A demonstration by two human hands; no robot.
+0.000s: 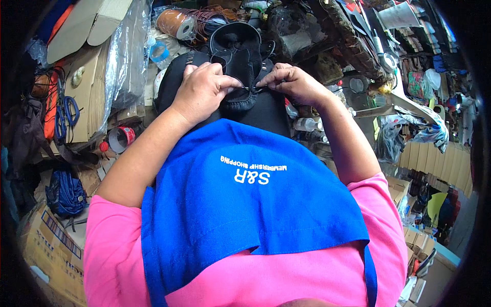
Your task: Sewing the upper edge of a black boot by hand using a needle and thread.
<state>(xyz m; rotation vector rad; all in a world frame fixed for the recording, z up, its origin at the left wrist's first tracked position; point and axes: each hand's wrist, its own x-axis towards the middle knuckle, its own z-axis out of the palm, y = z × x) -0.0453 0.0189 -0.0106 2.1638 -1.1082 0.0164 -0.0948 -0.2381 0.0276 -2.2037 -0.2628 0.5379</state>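
Observation:
A black suede shoe (240, 56) lies sole-up on my lap, above the blue apron (245, 204). My left hand (202, 89) grips the shoe's left side, thumb and fingers pinching its stitched edge. My right hand (291, 82) pinches something thin at the same edge, just right of the left thumb; it looks like a needle or thread, too small to tell. The two hands nearly touch at the seam.
Flattened cardboard (84, 92) and blue-handled scissors (66, 115) lie at the left, with a tape roll (120, 139) below them. A spool of brown cord (176, 23) sits at the top. Cluttered tools and boxes fill the right side.

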